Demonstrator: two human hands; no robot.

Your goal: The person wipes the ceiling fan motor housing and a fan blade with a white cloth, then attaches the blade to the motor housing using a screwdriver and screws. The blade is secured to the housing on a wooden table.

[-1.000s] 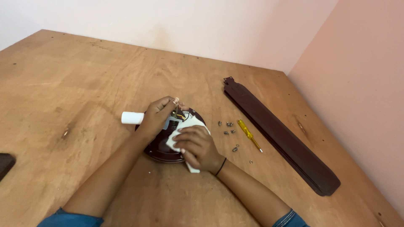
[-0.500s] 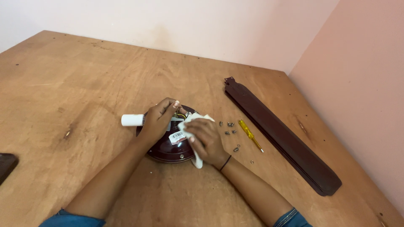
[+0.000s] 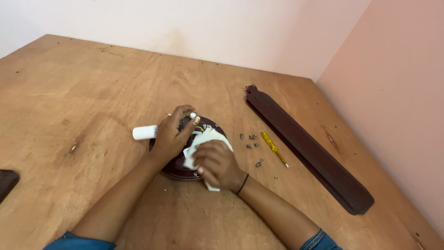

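Note:
A round dark brown fan motor housing (image 3: 178,170) lies on the wooden table (image 3: 92,92). My left hand (image 3: 172,134) rests on its top and grips the centre shaft, whose metal tip shows between the fingers. My right hand (image 3: 216,164) presses a crumpled white cloth (image 3: 208,138) against the housing's right side. A small white cylinder (image 3: 144,132) lies just left of my left hand.
A long dark brown fan blade (image 3: 305,147) lies diagonally at the right. Several small screws (image 3: 249,141) and a yellow-handled screwdriver (image 3: 273,147) lie between the blade and the housing. A dark object (image 3: 6,183) sits at the left edge. Walls border the table's far and right sides.
My right hand with the white cloth has slid back and forth over the housing's right side. My left hand has stayed on the shaft.

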